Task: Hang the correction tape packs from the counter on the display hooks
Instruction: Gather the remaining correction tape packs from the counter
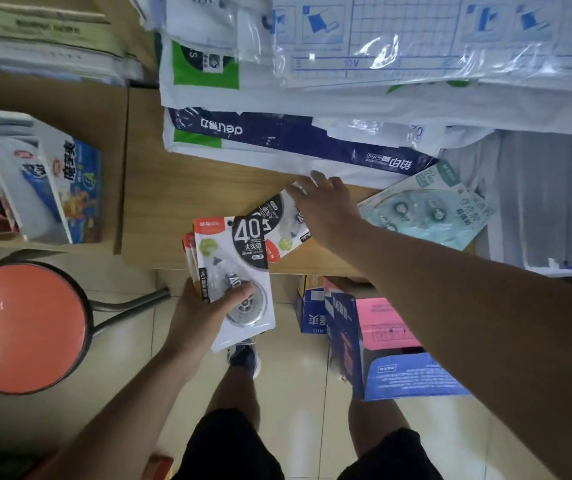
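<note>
Wood tabletop point(208, 188) w/ paper reams point(277, 140) at back, orange stool point(25, 327) & boxes point(381, 341) on tiled floor; L hand point(205, 306) gripped a fanned stack of correction tape packs point(239, 271) at tabletop edge, R hand point(326, 209), fingers spread, pressed on another pack point(277, 230) lying on tabletop.

A strip of bare bench point(187, 188) was left open along the near edge, hemmed at the back by stacked paper reams point(277, 140). To the right, passage was narrowed by a pale blue pack point(430, 209) (lying flat). Below, floor room was taken by an orange stool point(25, 327) and open cartons point(381, 341).
</note>
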### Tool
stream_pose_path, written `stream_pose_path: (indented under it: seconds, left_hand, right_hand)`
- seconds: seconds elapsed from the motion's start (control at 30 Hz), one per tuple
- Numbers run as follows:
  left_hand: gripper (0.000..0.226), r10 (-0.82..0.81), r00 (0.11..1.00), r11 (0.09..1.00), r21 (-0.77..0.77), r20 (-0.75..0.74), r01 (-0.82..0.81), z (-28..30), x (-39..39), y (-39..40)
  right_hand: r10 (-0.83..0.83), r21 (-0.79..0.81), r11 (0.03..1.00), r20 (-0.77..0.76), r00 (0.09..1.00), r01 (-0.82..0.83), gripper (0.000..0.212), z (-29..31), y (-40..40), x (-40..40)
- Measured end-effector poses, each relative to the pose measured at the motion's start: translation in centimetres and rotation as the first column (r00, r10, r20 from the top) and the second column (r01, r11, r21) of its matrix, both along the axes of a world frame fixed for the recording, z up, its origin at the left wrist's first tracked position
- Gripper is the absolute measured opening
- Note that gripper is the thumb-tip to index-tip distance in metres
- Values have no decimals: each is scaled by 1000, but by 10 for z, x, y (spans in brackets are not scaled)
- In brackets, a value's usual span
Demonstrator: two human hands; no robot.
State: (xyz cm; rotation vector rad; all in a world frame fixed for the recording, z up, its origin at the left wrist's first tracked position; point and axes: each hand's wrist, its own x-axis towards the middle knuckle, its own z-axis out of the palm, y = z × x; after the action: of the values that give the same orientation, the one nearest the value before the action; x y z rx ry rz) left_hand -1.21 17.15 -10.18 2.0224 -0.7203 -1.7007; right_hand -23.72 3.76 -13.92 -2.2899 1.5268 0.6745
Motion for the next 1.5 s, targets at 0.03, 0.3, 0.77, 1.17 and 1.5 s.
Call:
stream_pose_path:
  seconds: [0.03, 0.3, 0.77, 1.17, 1.5]
  left_hand:
    - [64, 12, 1000, 1000, -3, 11, -12, 0, 0, -1]
    - [83, -77, 997, 997, 9, 20, 77, -4, -13, 10]
    - [70, -37, 998, 998, -43, 50, 39, 12, -84, 13]
    - [84, -99, 992, 992, -65, 80, 105, 16, -116, -10]
    - [76, -51, 997, 991, -130, -61, 43, 180, -120, -24]
  right_hand:
    - [8, -30, 1000, -3, 1000, -8, 75, -1, 4, -2]
    - [-116, 48, 992, 14, 993, 115, 106, -9, 22, -6]
    - [-649, 513, -189, 574, -499, 837, 52, 32, 93, -72]
    - [-458, 621, -433, 473, -752, 654, 55, 29, 105, -107]
    - [-704, 620, 324, 663, -256, 714, 36, 277, 153, -89]
